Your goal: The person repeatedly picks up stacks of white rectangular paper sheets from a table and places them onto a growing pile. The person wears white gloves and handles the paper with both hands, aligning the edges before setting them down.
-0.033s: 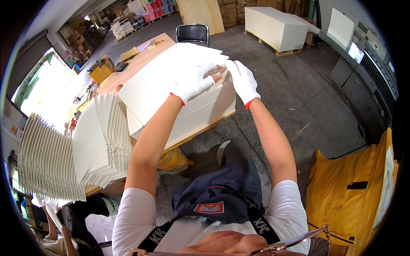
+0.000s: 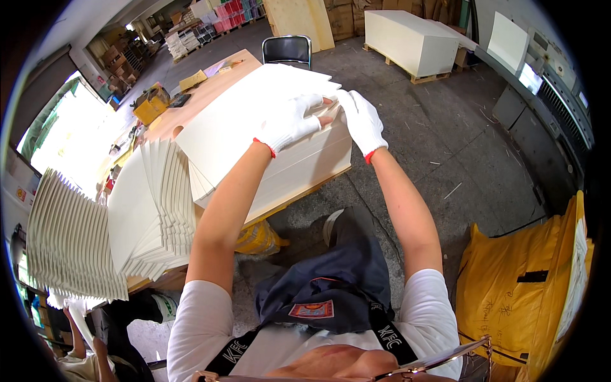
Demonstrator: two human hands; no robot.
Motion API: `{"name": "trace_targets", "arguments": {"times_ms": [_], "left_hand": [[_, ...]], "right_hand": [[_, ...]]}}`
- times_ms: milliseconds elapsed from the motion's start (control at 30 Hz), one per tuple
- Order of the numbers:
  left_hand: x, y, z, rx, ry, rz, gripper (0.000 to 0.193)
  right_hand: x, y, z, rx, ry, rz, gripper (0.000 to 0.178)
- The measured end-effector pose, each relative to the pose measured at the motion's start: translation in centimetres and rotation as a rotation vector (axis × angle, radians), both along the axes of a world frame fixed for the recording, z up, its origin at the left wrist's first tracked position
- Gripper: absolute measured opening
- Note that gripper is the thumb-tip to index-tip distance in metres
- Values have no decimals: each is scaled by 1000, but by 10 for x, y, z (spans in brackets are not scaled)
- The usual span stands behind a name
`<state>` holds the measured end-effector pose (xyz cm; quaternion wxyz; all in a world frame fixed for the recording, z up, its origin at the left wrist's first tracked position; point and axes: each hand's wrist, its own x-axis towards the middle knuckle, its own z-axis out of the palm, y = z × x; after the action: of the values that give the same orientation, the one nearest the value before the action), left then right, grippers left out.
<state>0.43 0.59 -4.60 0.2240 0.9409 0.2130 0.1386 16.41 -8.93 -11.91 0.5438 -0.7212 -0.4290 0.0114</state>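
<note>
A tall stack of white card sheets lies on the table, its sheets slightly fanned at the near left and right corners. My left hand, in a white glove with a red cuff and bare fingertips, rests on top near the right end. Its thumb and forefinger are spread apart there. At the right corner my right hand, gloved alike, has its fingers together and bent over the sheet edges. Its fingertips and thumb are partly hidden, and how many sheets they pinch does not show.
Fanned white sheets and a rippled pile stand at the left. A yellow box sits on the wooden table, with a black chair behind. At right are a yellow sack and a machine. Another person's arm shows lower left.
My left thumb has shifted very slightly toward me at the stack's edge. Everything else looks the same.
</note>
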Motion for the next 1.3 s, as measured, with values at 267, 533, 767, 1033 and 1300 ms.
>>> {"name": "trace_targets", "arguments": {"times_ms": [267, 533, 767, 1033, 1300], "left_hand": [[3, 10, -6, 33, -15, -14, 47], [1, 20, -20, 110, -123, -88, 34], [3, -3, 0, -2, 103, 56, 36], [4, 8, -10, 26, 57, 33, 40], [1, 19, -21, 106, -125, -69, 34]], "right_hand": [[-4, -1, -4, 12, -62, -38, 48], [-6, 0, -3, 4, -113, -57, 47], [-2, 0, -6, -35, -69, -64, 48], [-3, 1, -6, -20, -55, -64, 51], [-5, 4, -8, 7, -83, -79, 50]]}}
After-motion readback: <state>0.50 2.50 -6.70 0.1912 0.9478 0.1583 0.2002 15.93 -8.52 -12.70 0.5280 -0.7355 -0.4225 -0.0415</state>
